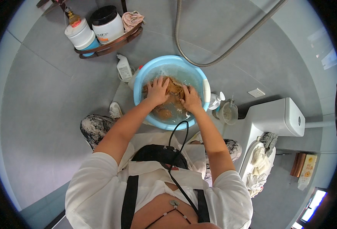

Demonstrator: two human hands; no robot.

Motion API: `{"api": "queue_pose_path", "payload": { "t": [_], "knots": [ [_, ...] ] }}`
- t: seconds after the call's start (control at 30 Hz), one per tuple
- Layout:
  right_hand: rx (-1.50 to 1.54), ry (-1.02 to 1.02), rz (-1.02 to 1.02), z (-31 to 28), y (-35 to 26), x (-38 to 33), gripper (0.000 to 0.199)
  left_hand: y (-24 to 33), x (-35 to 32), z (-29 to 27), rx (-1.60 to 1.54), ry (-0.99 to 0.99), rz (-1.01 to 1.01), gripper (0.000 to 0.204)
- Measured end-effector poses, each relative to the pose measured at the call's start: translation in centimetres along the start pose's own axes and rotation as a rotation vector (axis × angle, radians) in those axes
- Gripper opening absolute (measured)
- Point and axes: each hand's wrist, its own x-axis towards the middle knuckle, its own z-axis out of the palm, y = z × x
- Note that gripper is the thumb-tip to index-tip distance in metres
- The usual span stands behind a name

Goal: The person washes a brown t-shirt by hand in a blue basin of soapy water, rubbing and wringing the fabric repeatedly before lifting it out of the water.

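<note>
A light blue plastic basin of water stands in front of me, with a soaked brown cloth bunched up in it. My left hand is closed on the left part of the cloth, fingers pointing away from me. On the right, my right hand grips the cloth's other side between fingers and thumb. Part of the fabric lies under the water, and some fingertips are hidden in its folds. Whether it is a garment I cannot tell.
A white bottle stands left of the basin, a white pump bottle right of it. A shower hose hangs behind. Tubs sit on a corner shelf at far left. Clothes lie on the toilet at right.
</note>
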Motion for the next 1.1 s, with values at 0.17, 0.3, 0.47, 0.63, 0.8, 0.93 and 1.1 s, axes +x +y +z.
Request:
{"api": "queue_pose_path", "payload": {
  "t": [0.17, 0.3, 0.47, 0.63, 0.8, 0.93, 1.1],
  "knots": [
    [-0.280, -0.215, 0.027, 4.1, 1.3, 2.5, 0.067, 0.5, 1.0, 0.6, -0.026, -0.025, 0.007, 0.079],
    [-0.274, -0.133, 0.054, -0.8, -3.1, 2.1, 0.047, 1.2, -0.1, -0.4, -0.075, -0.051, 0.024, 0.065],
    [-0.149, -0.203, 0.111, 3.0, 0.0, 4.5, 0.032, -0.4, 2.0, 3.9, -0.254, 0.069, -0.002, 0.044],
    [0.204, -0.163, 0.212, 0.9, 1.3, 3.9, 0.032, -1.6, 2.6, -0.4, -0.645, -0.255, -0.221, 0.048],
    [1.079, -0.043, 0.213, -0.8, 2.1, 4.9, 0.036, -3.3, 3.9, 0.5, -0.814, -0.132, -0.067, 0.043],
    [1.503, -0.031, 0.289, -3.9, 1.8, 4.9, 0.030, -2.1, 3.2, -2.7, -1.104, -0.201, -0.003, 0.032],
    [1.464, 0.112, 0.216, -6.4, 2.0, 4.3, 0.019, -2.3, 2.5, -5.2, -1.287, -0.136, 0.033, 0.025]
  ]
}}
